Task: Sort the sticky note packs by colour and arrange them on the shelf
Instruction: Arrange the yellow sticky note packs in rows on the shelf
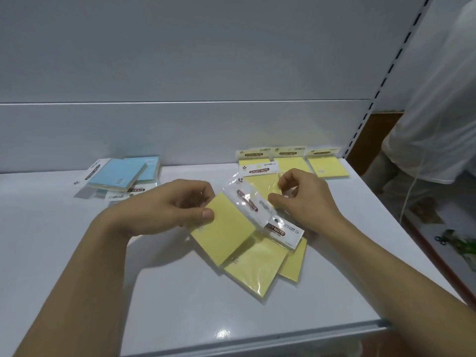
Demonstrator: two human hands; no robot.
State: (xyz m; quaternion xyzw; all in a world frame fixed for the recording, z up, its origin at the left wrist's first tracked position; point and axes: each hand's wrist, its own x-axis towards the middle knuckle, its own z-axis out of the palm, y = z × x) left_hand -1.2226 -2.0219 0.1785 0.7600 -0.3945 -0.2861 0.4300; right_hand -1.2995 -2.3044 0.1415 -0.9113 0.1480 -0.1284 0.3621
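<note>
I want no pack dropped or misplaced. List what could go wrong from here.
The left hand and right hand pinch three fanned yellow packs by their edges; one may slip free. Setting them down could nudge the back row just beyond the right hand. The blue stack lies askew and might slide.

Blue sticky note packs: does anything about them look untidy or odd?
Yes. The blue packs lie askew in an overlapping heap at back left, while the yellow row at back right is lined up straight.
</note>
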